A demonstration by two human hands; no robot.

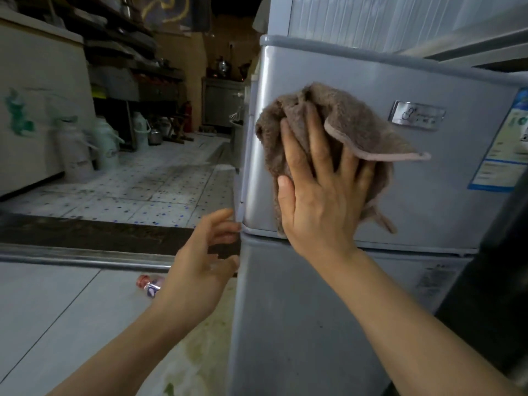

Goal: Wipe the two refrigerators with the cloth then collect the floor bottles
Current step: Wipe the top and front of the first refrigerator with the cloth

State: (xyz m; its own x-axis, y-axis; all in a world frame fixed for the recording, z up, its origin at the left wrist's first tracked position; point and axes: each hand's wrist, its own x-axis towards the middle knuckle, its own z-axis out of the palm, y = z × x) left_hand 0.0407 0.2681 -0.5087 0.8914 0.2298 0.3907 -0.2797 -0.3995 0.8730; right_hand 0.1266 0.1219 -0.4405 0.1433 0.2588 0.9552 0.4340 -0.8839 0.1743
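A grey two-door refrigerator (428,212) fills the right half of the head view. My right hand (323,195) presses a brown fluffy cloth (357,124) flat against its upper door, fingers spread over the cloth. My left hand (205,261) hovers open at the fridge's left edge, fingertips near the seam between the two doors. A small plastic bottle (148,284) with a reddish cap and blue label lies on the floor, partly hidden behind my left hand. A second dark appliance (497,281) stands at the right edge.
A white chest freezer (37,110) stands at the left with white thermos jugs (85,150) beside it. A dark raised threshold (85,238) crosses the floor. Shelves with cookware fill the back. A blue energy label (505,144) sticks to the fridge door.
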